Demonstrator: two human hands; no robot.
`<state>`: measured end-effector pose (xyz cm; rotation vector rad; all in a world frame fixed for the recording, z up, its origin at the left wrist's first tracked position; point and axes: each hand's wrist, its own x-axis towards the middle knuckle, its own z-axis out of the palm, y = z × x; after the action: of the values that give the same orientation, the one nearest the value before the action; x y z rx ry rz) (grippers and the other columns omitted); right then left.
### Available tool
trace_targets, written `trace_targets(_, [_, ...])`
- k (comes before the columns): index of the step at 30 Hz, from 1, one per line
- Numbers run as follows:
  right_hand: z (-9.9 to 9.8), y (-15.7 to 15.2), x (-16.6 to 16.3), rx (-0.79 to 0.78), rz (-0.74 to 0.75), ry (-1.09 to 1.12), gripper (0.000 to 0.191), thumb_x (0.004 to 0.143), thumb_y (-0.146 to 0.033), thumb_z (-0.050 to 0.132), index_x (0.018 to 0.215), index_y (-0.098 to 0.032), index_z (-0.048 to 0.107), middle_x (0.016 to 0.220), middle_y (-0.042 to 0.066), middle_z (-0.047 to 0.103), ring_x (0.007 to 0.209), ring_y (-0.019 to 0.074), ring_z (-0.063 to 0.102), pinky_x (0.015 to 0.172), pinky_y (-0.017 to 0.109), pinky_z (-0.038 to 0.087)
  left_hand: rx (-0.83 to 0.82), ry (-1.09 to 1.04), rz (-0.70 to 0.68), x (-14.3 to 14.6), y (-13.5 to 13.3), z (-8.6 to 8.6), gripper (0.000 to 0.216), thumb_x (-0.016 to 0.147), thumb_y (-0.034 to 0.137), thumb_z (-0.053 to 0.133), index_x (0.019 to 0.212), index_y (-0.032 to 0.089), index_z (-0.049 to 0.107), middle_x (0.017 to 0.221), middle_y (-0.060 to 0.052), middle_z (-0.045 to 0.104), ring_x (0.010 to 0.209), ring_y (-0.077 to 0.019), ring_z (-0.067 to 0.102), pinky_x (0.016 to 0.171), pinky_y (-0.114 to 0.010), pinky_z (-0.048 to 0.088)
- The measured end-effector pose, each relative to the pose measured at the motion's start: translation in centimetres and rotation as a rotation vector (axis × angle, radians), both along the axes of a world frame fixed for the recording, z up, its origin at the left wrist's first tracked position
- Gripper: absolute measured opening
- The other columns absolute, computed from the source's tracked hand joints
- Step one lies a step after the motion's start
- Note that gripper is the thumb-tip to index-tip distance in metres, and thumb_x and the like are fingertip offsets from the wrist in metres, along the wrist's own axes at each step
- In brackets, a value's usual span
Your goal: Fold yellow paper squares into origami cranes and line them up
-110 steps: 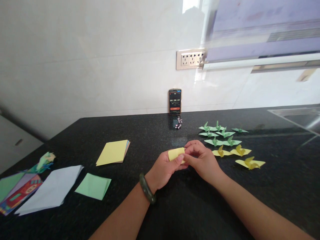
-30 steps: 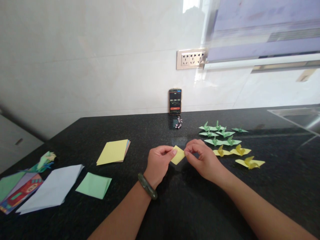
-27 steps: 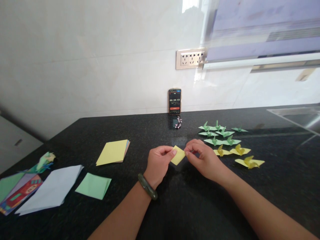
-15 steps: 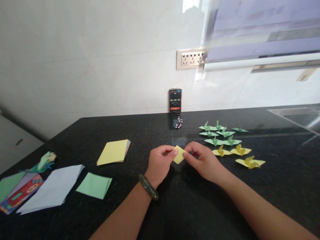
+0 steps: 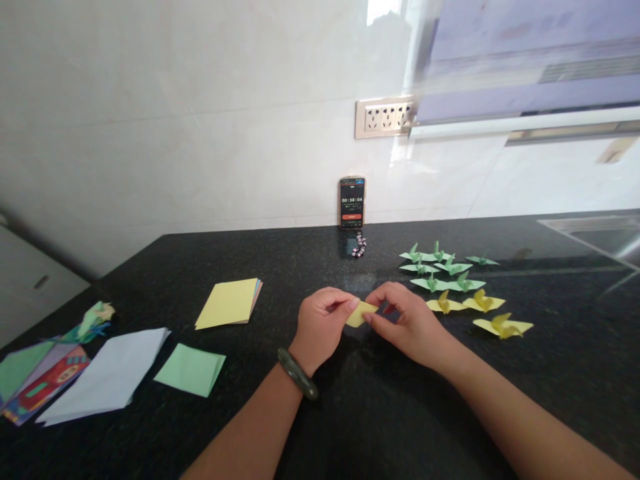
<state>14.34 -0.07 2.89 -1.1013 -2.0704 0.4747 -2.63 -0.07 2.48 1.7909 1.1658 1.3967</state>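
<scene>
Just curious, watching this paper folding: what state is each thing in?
small yellow paper: folded, pinched between both hands.
left hand: shut on its left corner.
right hand: shut on its right corner.
paper cranes: fully folded, resting on counter.
phone: propped upright, screen lit.
paper stack: flat, unfolded.

The scene was brightly lit by daylight from the window (image 5: 525,60) at the upper right, itself overexposed and smeared. A pale glare was spread over the wall (image 5: 200,133), and a soft sheen was left on the black counter (image 5: 380,413). Only faint shadows were cast. The yellow paper (image 5: 361,313) was rendered sharply at the centre; lines were bowed toward the edges.
</scene>
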Motion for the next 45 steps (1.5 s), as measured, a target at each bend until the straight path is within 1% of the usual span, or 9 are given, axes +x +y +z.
trace_targets(5, [-0.07,-0.08,-0.16,-0.005,-0.023,0.004,0.007,0.080,-0.024,0.054,0.077,-0.018,0.057,0.074,0.003,0.057,0.071,0.0155,0.051,0.064,0.028,0.040,0.074,-0.002,0.026,0.01,-0.05,0.00,0.010,0.075,0.017,0.060,0.066,0.015,0.066,0.067,-0.002,0.064,0.063,-0.0111,0.058,0.060,-0.023,0.046])
trace_targets(12, [-0.05,-0.33,-0.48,-0.015,-0.065,0.053,0.011,0.081,-0.022,0.050,0.073,-0.018,0.058,0.070,0.002,0.057,0.066,0.0143,0.051,0.060,0.027,0.039,0.148,0.030,0.055,-0.08,-0.08,-0.22,0.010,0.075,0.019,0.060,0.068,0.017,0.066,0.069,-0.002,0.065,0.068,-0.0126,0.058,0.066,-0.026,0.047])
trace_targets(19, [-0.17,-0.33,-0.77,-0.058,-0.085,0.103,0.010,0.077,-0.017,0.051,0.069,-0.017,0.057,0.066,0.001,0.057,0.062,0.0132,0.051,0.056,0.025,0.039,0.187,0.035,0.070,0.10,-0.26,-0.32,0.010,0.076,0.020,0.060,0.069,0.018,0.067,0.070,-0.002,0.065,0.068,-0.0122,0.058,0.066,-0.026,0.047])
trace_targets(25, [0.02,-0.48,-0.72,-0.064,-0.067,0.128,0.011,0.076,-0.015,0.049,0.070,-0.018,0.058,0.067,0.001,0.058,0.061,0.0128,0.052,0.055,0.024,0.040,0.110,-0.012,0.084,0.31,-0.40,-0.22,0.011,0.076,0.020,0.060,0.068,0.016,0.066,0.070,-0.003,0.065,0.067,-0.0127,0.058,0.064,-0.025,0.047])
trace_targets(28, [-0.06,-0.51,-0.61,-0.073,-0.089,0.144,0.007,0.077,-0.018,0.051,0.079,-0.019,0.057,0.073,0.002,0.058,0.064,0.0130,0.053,0.054,0.023,0.042,0.035,-0.057,0.099,0.26,-0.29,-0.16,0.012,0.075,0.022,0.060,0.068,0.015,0.066,0.068,-0.003,0.064,0.065,-0.0127,0.058,0.060,-0.025,0.047])
trace_targets(31, [-0.34,-0.47,-0.45,-0.038,-0.137,0.159,0.010,0.076,-0.023,0.056,0.085,-0.020,0.053,0.080,0.003,0.056,0.068,0.0137,0.054,0.054,0.024,0.043,0.007,-0.085,0.120,0.12,-0.09,-0.11,0.013,0.075,0.023,0.060,0.067,0.015,0.066,0.068,-0.003,0.064,0.064,-0.0126,0.058,0.059,-0.024,0.047])
trace_targets(38, [-0.56,-0.23,-0.23,0.085,-0.111,0.020,0.005,0.078,-0.019,0.055,0.081,-0.019,0.051,0.078,0.003,0.055,0.077,0.0168,0.053,0.062,0.027,0.043,0.179,0.067,0.104,-0.11,-0.18,-0.11,0.012,0.076,0.021,0.059,0.068,0.017,0.066,0.070,-0.002,0.065,0.069,-0.0126,0.058,0.068,-0.026,0.047])
trace_targets(42, [-0.39,-0.20,-0.34,0.081,-0.112,0.004,0.003,0.078,-0.017,0.055,0.078,-0.019,0.053,0.076,0.003,0.056,0.075,0.0166,0.053,0.061,0.027,0.042,0.229,0.102,0.082,-0.14,-0.23,-0.17,0.012,0.077,0.020,0.058,0.068,0.018,0.066,0.069,-0.002,0.065,0.069,-0.0127,0.058,0.069,-0.027,0.047])
trace_targets(45, [-0.30,-0.23,-0.40,0.050,-0.083,0.017,0.003,0.078,-0.017,0.055,0.076,-0.019,0.054,0.075,0.003,0.056,0.073,0.0158,0.053,0.060,0.026,0.042,0.209,0.108,0.091,-0.16,-0.20,-0.15,0.013,0.077,0.021,0.058,0.068,0.018,0.066,0.069,-0.002,0.066,0.069,-0.0133,0.058,0.068,-0.027,0.047])
